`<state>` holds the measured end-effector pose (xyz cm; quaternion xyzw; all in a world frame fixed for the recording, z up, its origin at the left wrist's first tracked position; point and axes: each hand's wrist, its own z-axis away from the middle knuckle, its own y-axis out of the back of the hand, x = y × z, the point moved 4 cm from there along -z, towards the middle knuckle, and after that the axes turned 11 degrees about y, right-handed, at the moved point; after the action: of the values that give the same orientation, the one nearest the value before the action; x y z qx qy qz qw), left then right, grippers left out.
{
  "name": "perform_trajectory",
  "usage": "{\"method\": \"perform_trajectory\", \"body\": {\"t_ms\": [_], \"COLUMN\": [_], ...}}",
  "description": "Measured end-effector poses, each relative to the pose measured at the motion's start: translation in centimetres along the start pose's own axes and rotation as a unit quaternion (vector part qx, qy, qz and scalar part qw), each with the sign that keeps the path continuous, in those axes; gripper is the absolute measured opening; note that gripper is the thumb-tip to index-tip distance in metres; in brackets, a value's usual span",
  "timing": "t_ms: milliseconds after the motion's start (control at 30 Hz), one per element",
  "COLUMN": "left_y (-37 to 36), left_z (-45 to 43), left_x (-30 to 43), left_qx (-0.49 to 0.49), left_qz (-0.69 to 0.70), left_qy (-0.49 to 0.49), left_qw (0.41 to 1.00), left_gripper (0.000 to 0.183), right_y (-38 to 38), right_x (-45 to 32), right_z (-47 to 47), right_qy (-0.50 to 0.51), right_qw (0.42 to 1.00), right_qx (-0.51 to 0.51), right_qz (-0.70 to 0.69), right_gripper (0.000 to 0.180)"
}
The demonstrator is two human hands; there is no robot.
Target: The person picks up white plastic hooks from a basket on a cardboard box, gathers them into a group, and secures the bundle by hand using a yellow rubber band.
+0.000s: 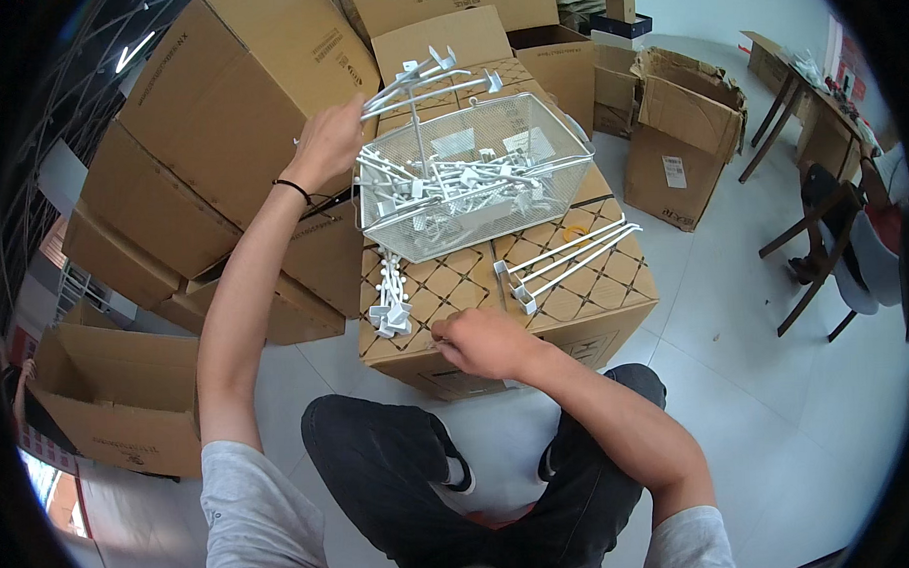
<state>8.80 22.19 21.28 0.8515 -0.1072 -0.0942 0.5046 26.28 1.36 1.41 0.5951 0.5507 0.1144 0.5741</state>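
My left hand [331, 140] grips several white metal display hooks [434, 98], raised over the far left end of a wire-mesh basket [490, 226]. Inside the basket lies a tangled heap of white hooks [466, 178]. My right hand [490, 343] is curled at the near edge of a strapped carton [454, 284], which bears the basket. Its fingertips are partly hidden, so whether it pinches anything is unclear. A bundle of white hooks [392, 297] lies left of it on the carton. Three longer hooks [566, 263] lie side by side to its right, beside a yellow rubber band [575, 234].
Large cartons [222, 89] are stacked close on the left, with an open carton [121, 401] below them. A torn open box [678, 141] stands on the tiled floor to the right. Farther right, a person [883, 194] sits on a chair [847, 248] by a table [823, 94].
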Motion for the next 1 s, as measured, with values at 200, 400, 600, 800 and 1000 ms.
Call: {"method": "perform_trajectory", "body": {"t_ms": [200,400,600,800,1000], "left_y": [2.1,4.3,4.2,2.3,-1.8], "left_z": [-0.3,-1.5,4.3,14.0,20.4], "left_x": [-2.8,-4.1,-0.9,5.8,9.1], "left_qx": [0.154,0.171,-0.002,-0.173,-0.231], "left_qz": [0.031,0.198,0.489,0.658,0.745], "left_qy": [0.11,0.149,0.203,0.197,0.24], "left_qw": [0.982,0.954,0.848,0.706,0.578], "left_gripper": [0.018,0.026,0.021,0.016,0.018], "right_y": [0.7,1.5,6.0,8.7,9.7], "right_x": [0.1,0.2,1.2,0.8,1.9], "right_z": [-0.3,-1.4,-2.0,-2.1,0.0], "right_qy": [-0.016,-0.04,-0.111,0.015,0.056], "right_qw": [0.999,0.995,0.901,0.666,0.684], "right_qx": [0.02,0.081,0.354,0.477,0.447], "right_qz": [0.02,0.039,-0.224,-0.574,-0.574], "right_gripper": [0.018,0.02,0.049,0.067,0.042]}}
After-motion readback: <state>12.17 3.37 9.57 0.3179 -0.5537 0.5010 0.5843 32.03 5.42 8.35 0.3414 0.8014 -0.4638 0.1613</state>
